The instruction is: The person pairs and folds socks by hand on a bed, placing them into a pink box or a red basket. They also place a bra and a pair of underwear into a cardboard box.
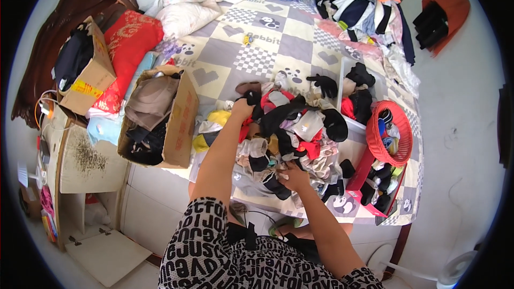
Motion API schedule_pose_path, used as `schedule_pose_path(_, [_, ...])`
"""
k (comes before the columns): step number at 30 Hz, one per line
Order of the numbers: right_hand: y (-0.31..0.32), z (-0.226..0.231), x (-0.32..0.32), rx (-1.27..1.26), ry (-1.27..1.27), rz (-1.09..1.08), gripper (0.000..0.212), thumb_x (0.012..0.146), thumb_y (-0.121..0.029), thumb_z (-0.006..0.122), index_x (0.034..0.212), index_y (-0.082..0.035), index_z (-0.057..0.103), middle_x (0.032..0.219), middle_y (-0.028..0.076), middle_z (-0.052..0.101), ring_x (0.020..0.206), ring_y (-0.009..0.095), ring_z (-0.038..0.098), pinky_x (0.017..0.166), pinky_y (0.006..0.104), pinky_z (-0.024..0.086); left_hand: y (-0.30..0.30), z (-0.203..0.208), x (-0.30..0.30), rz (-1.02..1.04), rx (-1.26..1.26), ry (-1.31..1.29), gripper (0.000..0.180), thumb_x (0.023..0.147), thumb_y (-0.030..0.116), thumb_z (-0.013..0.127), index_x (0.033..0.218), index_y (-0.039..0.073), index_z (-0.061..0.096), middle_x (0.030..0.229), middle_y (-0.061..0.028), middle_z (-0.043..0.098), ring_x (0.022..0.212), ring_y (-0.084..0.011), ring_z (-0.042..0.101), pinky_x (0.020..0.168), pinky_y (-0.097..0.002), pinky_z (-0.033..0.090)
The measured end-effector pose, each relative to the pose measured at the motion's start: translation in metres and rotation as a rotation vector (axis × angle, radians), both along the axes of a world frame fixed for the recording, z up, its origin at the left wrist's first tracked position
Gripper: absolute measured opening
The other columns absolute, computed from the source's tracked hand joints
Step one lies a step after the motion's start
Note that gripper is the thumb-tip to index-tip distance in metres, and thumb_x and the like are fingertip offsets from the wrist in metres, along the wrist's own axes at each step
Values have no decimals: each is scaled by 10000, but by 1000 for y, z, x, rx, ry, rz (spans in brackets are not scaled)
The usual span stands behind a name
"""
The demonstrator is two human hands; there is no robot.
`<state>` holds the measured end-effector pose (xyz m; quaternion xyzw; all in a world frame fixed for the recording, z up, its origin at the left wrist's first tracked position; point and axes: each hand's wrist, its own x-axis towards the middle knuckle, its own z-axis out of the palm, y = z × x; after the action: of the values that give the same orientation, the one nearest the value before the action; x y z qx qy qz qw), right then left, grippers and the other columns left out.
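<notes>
A heap of mixed socks and small garments [310, 125] lies on the bed in front of me, in black, grey, red, white, yellow and pink. My left hand [243, 108] reaches to the heap's far left side, its fingers closed on a black sock [250, 97]. At the near edge, my right hand [293, 176] rests on the heap with its fingers apart, touching pale and dark socks; its fingertips are partly lost among the fabric. A black glove [323, 84] lies at the heap's far side.
Right of the heap stand a white bin [341, 83], a red basket [377, 155] and a red box [360, 174], all holding socks or clothing. To the left are an open cardboard box [184, 120] and a smaller carton [101, 61]. More clothes [369, 13] cover the bed's far right.
</notes>
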<state>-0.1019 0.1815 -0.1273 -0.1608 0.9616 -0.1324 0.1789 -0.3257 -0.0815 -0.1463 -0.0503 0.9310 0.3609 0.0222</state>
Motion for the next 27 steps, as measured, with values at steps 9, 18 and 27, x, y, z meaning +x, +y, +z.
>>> schedule_pose_path(9, [13,-9,5,38,86,-47,322,738,-385,563,1048,-354,643,1340,22,430,1273,220,355,903,392,434,67,157,93,-113,1288,86,211,858,101,560,1052,43,619,961,-38,629,860,-123,571,767,-260,452])
schedule_pose_path(18, [4,5,7,16,29,-57,356,729,-375,544,1072,-350,635,1422,62,321,1326,262,264,945,446,403,57,103,144,204,891,-57,199,857,153,539,987,33,630,869,-47,631,783,-151,570,727,-277,446])
schedule_pose_path(27, [20,7,3,-182,-161,-41,565,689,-493,652,1150,-170,603,1434,170,259,1328,312,248,1024,412,312,42,182,196,111,1446,-315,387,945,356,416,1186,77,536,1080,-48,607,939,-150,595,746,-287,485])
